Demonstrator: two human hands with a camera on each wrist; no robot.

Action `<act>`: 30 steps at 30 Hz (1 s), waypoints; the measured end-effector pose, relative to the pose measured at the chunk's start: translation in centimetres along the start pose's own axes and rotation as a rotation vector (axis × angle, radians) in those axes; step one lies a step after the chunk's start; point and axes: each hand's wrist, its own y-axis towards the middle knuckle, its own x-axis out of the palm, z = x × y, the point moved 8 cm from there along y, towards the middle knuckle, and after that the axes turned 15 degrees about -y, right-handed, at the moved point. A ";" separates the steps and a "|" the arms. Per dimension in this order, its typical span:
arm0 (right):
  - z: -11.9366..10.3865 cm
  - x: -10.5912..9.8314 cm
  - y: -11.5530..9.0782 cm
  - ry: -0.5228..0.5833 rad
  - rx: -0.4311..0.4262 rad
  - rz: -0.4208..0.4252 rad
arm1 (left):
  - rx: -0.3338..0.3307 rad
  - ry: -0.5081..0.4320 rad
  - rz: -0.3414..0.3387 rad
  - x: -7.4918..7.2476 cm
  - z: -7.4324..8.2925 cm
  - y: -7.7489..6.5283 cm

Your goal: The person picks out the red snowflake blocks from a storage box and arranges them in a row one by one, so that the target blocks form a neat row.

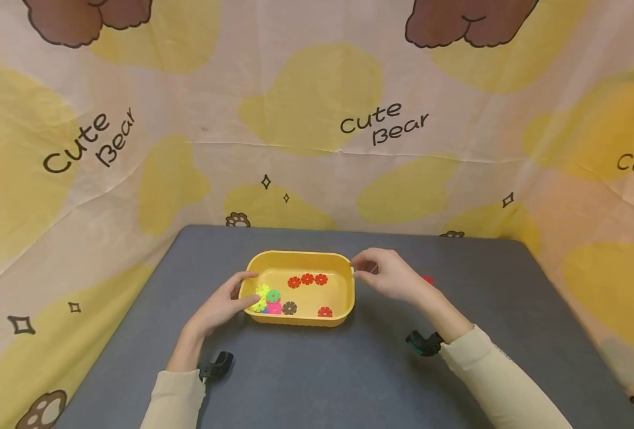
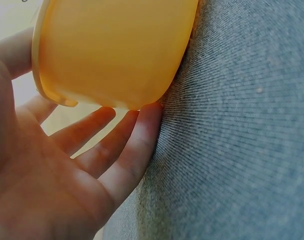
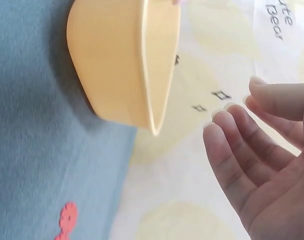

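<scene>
A yellow plastic bin (image 1: 298, 322) sits on the grey table with snowflake-shaped building discs inside. My left hand (image 1: 223, 304) grips its left end, the thumb over the rim and the other fingers against the outer wall; the left wrist view shows these fingers (image 2: 124, 150) low on the wall. Three red discs (image 1: 307, 279) lie along the bin's far side, and one red disc (image 1: 325, 311) is near the front right. Yellow, green, pink and blue discs cluster by a dark disc (image 1: 289, 308). My right hand (image 1: 389, 274) hovers beside the right rim, fingers loosely bent, holding nothing.
Red discs (image 3: 67, 217) lie on the table (image 1: 306, 381) right of the bin, partly hidden by my right forearm in the head view. A patterned cloth (image 1: 306, 179) with bear print hangs behind the table and along both sides.
</scene>
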 end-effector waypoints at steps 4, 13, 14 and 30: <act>-1.1 1.1 0.9 -0.021 -0.050 -0.034 | 0.004 -0.010 -0.001 0.0 0.1 0.1; -2.3 4.9 2.6 -0.051 -0.106 -0.149 | 0.010 -0.019 -0.006 0.1 0.1 0.1; -2.3 5.4 2.8 -0.055 -0.110 -0.159 | 0.007 -0.020 -0.004 0.1 0.1 0.1; -3.6 10.7 5.0 -0.120 -0.149 -0.336 | 0.008 -0.015 0.003 -0.1 -0.2 0.2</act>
